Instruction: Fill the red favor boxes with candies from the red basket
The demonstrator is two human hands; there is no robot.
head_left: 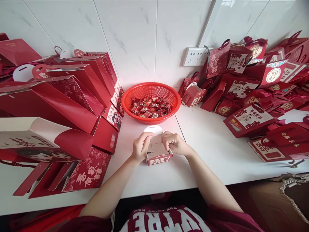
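Observation:
A small red-and-white paper gift box (159, 160) stands on the white counter in front of me, its pale inner side facing up. A rounded white handle flap with a slot sticks up at its far edge. My left hand (141, 147) pinches the box's left side near the top, thumb on the inside. On the opposite side, my right hand (176, 144) has its fingers curled over the right edge and closed on the cardboard. Just beyond the box is a red plastic basket (151, 121) with many wrapped candies (152, 109) in it.
Unfilled-looking red paper boxes (79, 96) crowd the left of the white counter (193, 167). A pile of red gift boxes and bags (251, 119) covers the right side. A power socket (196, 56) is on the tiled wall. Below right, a torn cardboard carton (263, 199) stands.

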